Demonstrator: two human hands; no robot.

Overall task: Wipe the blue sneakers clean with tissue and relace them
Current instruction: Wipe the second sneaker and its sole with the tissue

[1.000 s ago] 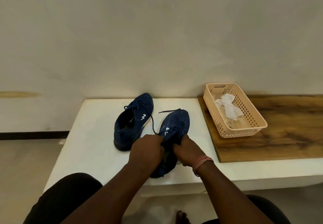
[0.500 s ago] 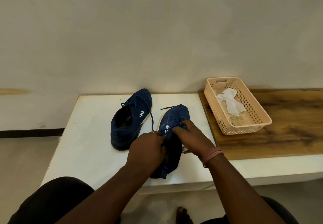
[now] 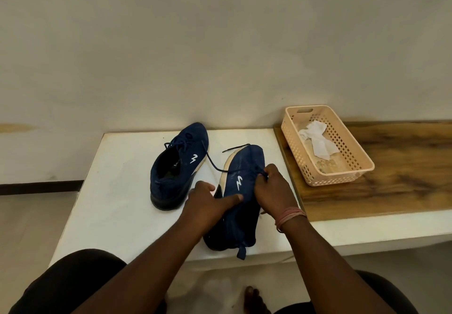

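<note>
Near sneaker [image 3: 241, 191]: blue, tipped on its side at the front edge of the white counter [image 3: 117, 179], pale sole turned toward the other shoe, heel loop hanging over the edge. Right hand [image 3: 274, 191]: grip clenched in a pinch on the lace [image 3: 263, 173] at the top of this shoe. Left hand [image 3: 208, 206]: fingers straight, pressing the shoe's side to steady it; nothing grasped. A loose lace end trails toward the back of the counter.

Far sneaker [image 3: 178, 166]: blue, upright, just beside the first near the back edge; laces threaded through its eyelets, ends loose and untied, one strand lying across the counter toward the near sneaker.

Tissue [image 3: 318, 142]: white, crumpled, lying in the peach basket [image 3: 342, 179] on the wooden board [image 3: 403, 166] at the counter's right end, well apart from both hands.

Progress, as judged: wiping looks finished, since the tissue is set aside and no dirt shows on either shoe. Relacing is under way on the near sneaker; how many eyelets are threaded cannot be told, as the right hand covers them. Left: finish this lacing, possibly tie both.

Obstructions: none by the shoes; the far sneaker's stray strand could tangle with the working lace.
</note>
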